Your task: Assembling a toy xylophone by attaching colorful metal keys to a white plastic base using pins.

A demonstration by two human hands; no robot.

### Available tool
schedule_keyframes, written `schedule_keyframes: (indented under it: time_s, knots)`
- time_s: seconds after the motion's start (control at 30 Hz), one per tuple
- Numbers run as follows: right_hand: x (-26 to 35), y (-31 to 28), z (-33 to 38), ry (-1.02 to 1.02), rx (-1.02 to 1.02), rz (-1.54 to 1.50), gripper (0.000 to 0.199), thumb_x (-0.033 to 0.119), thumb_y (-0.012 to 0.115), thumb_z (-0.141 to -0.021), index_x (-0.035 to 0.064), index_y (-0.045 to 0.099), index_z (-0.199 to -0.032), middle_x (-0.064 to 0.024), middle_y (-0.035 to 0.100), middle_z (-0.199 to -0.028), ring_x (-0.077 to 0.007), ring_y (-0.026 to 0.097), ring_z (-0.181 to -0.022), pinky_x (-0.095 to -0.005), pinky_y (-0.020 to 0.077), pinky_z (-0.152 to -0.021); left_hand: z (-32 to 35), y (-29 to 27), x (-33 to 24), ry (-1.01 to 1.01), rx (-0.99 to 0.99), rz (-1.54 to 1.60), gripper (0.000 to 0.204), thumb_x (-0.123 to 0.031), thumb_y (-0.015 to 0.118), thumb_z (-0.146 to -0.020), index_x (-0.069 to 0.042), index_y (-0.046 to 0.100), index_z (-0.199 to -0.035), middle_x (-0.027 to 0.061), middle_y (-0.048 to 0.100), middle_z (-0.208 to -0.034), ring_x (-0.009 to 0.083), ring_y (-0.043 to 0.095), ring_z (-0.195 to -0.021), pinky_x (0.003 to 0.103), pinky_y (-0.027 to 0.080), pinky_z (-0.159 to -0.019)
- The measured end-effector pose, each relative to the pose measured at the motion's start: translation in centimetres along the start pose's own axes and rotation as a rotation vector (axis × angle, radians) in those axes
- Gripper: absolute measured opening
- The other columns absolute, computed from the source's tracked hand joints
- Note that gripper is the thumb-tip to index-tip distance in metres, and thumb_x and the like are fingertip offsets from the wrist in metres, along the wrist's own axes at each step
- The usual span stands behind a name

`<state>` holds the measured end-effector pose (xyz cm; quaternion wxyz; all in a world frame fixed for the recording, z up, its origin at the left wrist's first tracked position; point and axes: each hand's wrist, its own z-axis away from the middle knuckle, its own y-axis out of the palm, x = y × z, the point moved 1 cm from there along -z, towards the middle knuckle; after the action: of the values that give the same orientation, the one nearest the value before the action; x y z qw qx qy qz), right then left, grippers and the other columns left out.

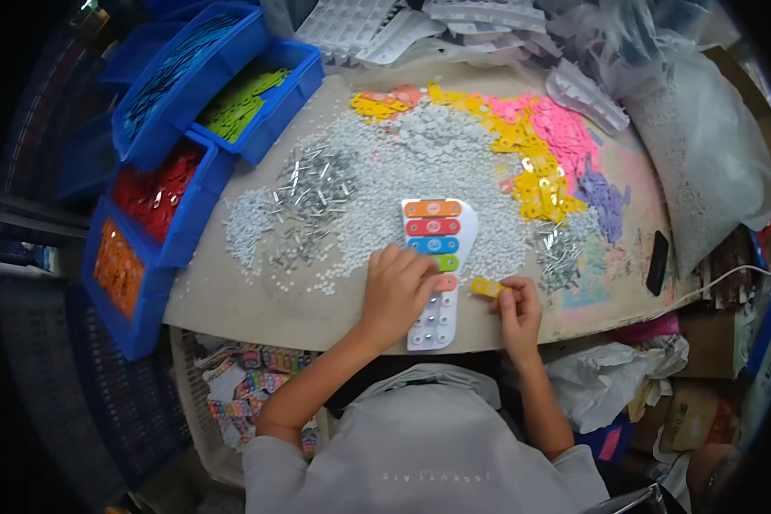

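Note:
A white plastic holder [448, 330] lies at the table's near edge, with a column of small oblong plates across it. From the far end these are an orange plate [433, 208], a red plate [433, 226], a blue plate [428, 244], a green plate [445, 263] and a pink plate [446, 282]. Metal pegs show in the holder's near part. My left hand [396, 291] reaches over the holder from the left, fingers curled and closed at the pink plate. My right hand [519, 310] pinches a yellow plate [487, 288] just right of the holder.
Small white rings [385, 154] cover the table's middle, with metal pegs [313, 184] at left. Yellow plates [544, 193], pink plates [565, 137] and purple plates [604, 201] lie at right. Blue bins [270, 128] line the left; a clear bag [690, 163] stands right.

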<state>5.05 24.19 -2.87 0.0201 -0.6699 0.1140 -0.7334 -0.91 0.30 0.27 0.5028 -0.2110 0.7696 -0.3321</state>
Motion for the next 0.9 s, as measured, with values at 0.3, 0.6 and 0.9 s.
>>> schedule_keyframes:
  time_s: [0.3, 0.6, 0.9]
  knots:
    - [4.2, 1.5, 0.2, 0.065, 0.095, -0.145, 0.014, 0.013, 0.056, -0.103, 0.0021, 0.051, -0.109, -0.0037, 0.065, -0.079, -0.0065, 0.059, -0.073, -0.0209, 0.0451, -0.065, 1.4, -2.8, 0.4, -0.161, -0.184, 0.146, 0.013, -0.009, 0.073, -0.084, -0.007, 0.065, -0.095, 0.003, 0.056, -0.082, 0.0193, 0.051, -0.078, 0.036, 0.038, -0.079]
    - [9.1, 6.1, 0.4, 0.056, 0.36, 0.157, 0.011, 0.011, 0.06, -0.099, 0.0031, 0.054, -0.102, 0.0036, 0.05, -0.065, -0.0026, 0.043, -0.061, -0.0238, 0.0353, -0.053, 5.3, -2.2, 0.7, -0.228, -0.254, 0.227, 0.025, -0.012, 0.07, -0.087, -0.006, 0.061, -0.109, 0.0039, 0.055, -0.083, 0.0217, 0.054, -0.082, 0.037, 0.037, -0.082]
    - [7.7, 6.1, -0.2, 0.055, 0.366, 0.296, 0.014, 0.01, 0.061, -0.098, 0.0018, 0.05, -0.101, -0.0028, 0.058, -0.061, -0.0036, 0.048, -0.057, -0.0264, 0.0364, -0.051, 5.1, -0.6, 0.4, -0.236, -0.099, 0.196, 0.035, -0.014, 0.076, -0.081, -0.006, 0.056, -0.108, 0.0042, 0.053, -0.085, 0.0223, 0.051, -0.084, 0.037, 0.036, -0.082]
